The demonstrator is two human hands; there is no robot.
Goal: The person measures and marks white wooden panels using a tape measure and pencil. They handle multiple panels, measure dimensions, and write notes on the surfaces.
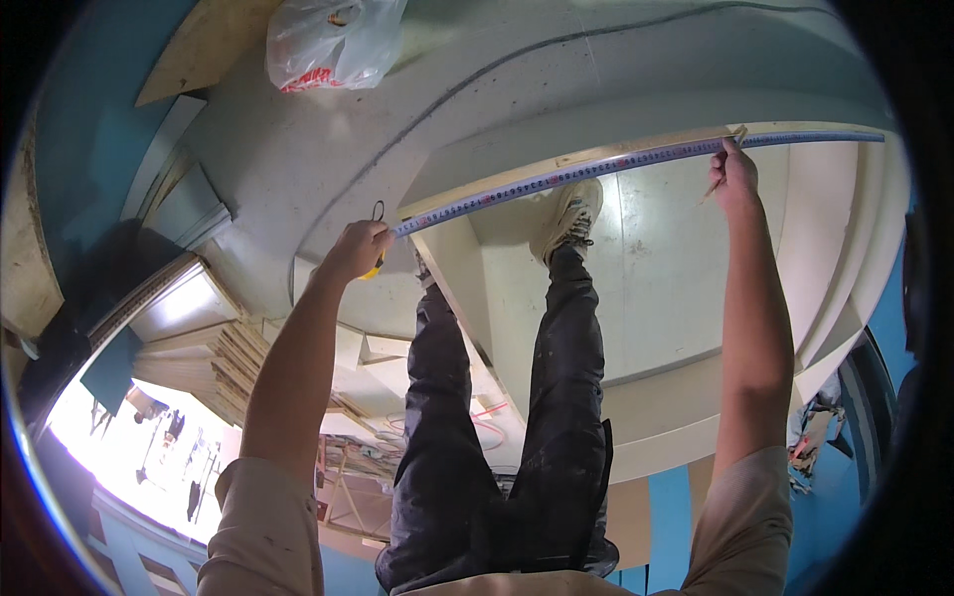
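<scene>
"Two dark trouser legs (566,348) rose nearest us from 6 o'clock, and one pale shoe (576,214) stood toward 1, short of the blade. Where did we have our hands?"

"Our left hand (360,248), at 10 o'clock, was closed round the yellow tape measure (374,266), mostly covering its case. Our right hand (733,171), at 2 o'clock, pinched a thin pale stick (712,189), perhaps a pencil, close against the blade; whether it gripped the blade too, we could not tell."

"How did the blade lie?"

"Our blade (542,182) was drawn out from 10 o'clock across to 2, reaching beyond the right hand, along the upper edge of a pale panel (646,141)."

"So which step did we have in hand?"

"Measuring along that edge, we judged, perhaps with a mark to make at the right hand."

"What did the next move call for?"

"As we saw it, a steady left hand, a straight blade and a reading taken at the stick; a slip at either end could have spoiled it."

"And farther off?"

"We saw a dark cable (495,67) curving over the floor (338,139) at 12 o'clock, and a plastic bag (333,45) at 11, well apart from our hands."
</scene>
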